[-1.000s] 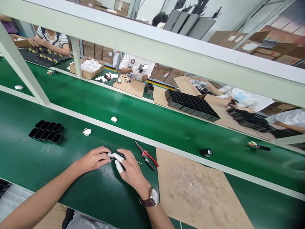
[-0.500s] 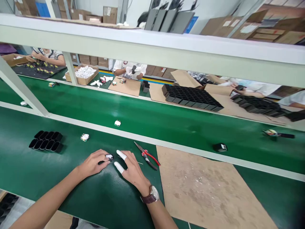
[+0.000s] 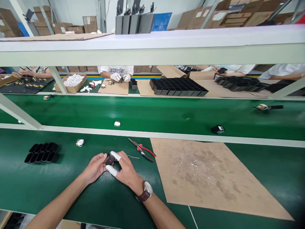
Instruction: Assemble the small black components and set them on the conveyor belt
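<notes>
Between my hands is a small black plastic case with a red mark on the face turned up. My left hand grips its left side with thumb and fingers. From the right, my right hand closes on it with thumb and index finger, both in white finger cots. A thin metal piece lies just beyond my right hand, partly hidden by it. Long-nose pliers with red and black handles rest nearby. Farther left sit a small circuit board with a white top and a block of open black cases.
A stained cardboard sheet covers the bench to the right. Past a pale rail, a green conveyor belt carries small boards and a black case. Slanted posts hold up a shelf. Co-workers sit across the belt.
The black case has been turned so its red-marked face shows. My right hand has moved left from apart to gripping it. The view has levelled and shifted.
</notes>
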Demonstrator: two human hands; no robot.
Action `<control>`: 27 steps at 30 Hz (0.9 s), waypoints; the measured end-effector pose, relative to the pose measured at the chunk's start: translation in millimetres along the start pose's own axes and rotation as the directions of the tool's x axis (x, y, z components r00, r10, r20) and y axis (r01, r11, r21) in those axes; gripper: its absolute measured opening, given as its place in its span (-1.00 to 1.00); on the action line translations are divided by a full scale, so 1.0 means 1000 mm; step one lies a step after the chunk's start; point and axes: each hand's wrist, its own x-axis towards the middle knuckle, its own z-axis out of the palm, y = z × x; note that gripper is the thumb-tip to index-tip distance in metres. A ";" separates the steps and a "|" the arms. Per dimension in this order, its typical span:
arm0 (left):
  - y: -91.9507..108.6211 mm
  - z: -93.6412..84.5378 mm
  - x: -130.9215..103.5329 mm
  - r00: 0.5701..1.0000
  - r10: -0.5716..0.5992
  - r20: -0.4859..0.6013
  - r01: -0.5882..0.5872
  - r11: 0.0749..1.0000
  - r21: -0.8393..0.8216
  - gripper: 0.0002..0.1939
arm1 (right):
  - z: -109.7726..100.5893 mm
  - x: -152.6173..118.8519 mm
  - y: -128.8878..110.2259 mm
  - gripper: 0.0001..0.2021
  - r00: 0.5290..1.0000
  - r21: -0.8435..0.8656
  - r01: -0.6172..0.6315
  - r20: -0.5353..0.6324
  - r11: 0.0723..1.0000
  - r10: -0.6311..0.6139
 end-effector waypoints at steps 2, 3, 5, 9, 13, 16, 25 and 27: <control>0.000 -0.001 0.000 1.000 0.021 0.004 -0.021 1.000 0.021 -0.65 | -0.003 0.000 0.002 -0.45 0.999 -0.008 -0.008 0.040 1.000 0.008; 0.002 -0.003 0.000 0.999 0.047 0.007 -0.048 0.997 0.054 -0.65 | -0.005 0.001 0.004 -0.44 0.997 -0.024 -0.013 0.076 1.000 0.015; 0.014 -0.008 0.006 0.990 0.142 0.008 -0.140 0.969 0.203 -0.64 | -0.012 0.003 0.010 -0.39 0.986 -0.092 -0.034 0.157 0.995 0.048; 0.077 -0.031 0.042 0.842 0.539 0.015 -0.352 0.529 0.772 -0.62 | -0.026 0.004 0.029 -0.45 0.951 -0.352 -0.088 0.247 0.932 0.183; 0.149 -0.060 0.084 0.631 0.767 0.118 -0.176 -0.008 0.984 -0.69 | -0.029 -0.001 0.044 -0.67 0.936 -0.537 -0.083 0.248 0.840 0.251; 0.171 -0.071 0.096 0.625 0.768 0.142 -0.153 -0.058 0.987 -0.74 | -0.030 -0.003 0.051 -0.69 0.954 -0.545 -0.090 0.192 0.834 0.228; 0.191 -0.082 -0.022 0.422 0.881 0.213 -0.046 -0.214 0.976 -0.69 | -0.063 0.084 0.116 -0.61 0.879 -0.678 -0.256 0.133 0.690 0.457; 0.192 -0.093 -0.058 0.433 0.887 0.160 0.040 -0.197 0.980 -0.66 | -0.063 0.110 0.136 -0.60 0.854 -0.695 -0.292 0.119 0.657 0.507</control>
